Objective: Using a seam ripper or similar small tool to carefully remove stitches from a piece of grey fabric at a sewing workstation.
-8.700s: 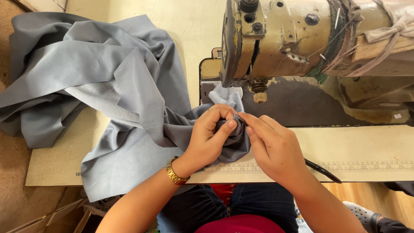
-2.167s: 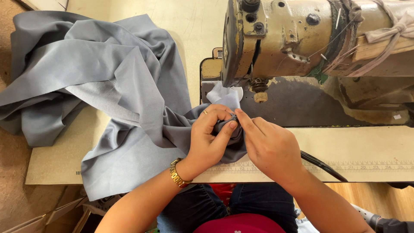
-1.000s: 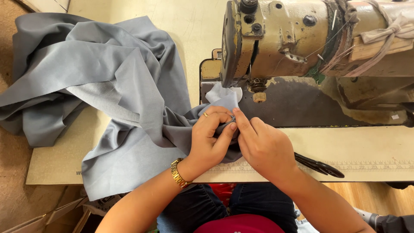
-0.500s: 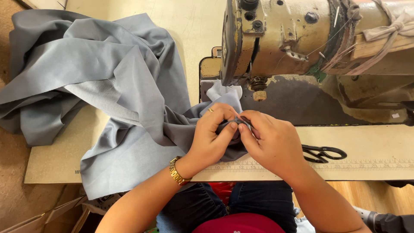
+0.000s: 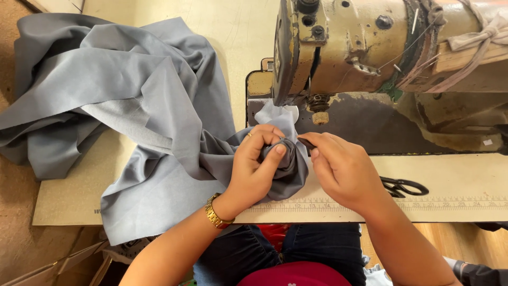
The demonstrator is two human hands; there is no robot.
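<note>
Nearest to me are my dark trousers [image 5: 248,254] and a red hem, below the pale wooden table [image 5: 74,196] whose near edge carries a printed ruler strip [image 5: 402,204]. My left hand [image 5: 254,169], with a gold bracelet [image 5: 216,213] on the wrist, is clamped on a bunched fold of the grey fabric [image 5: 143,106], thumb pressing into the wad. My right hand [image 5: 344,172] sits just beside it, fingers pinched on a small dark tool whose tip meets the fold. Black scissors [image 5: 405,186] lie on the table right of that hand. The cloth spreads left and far across the tabletop. Beyond my hands stands the worn, yellowed sewing machine [image 5: 360,47], a corner of fabric under its head.
</note>
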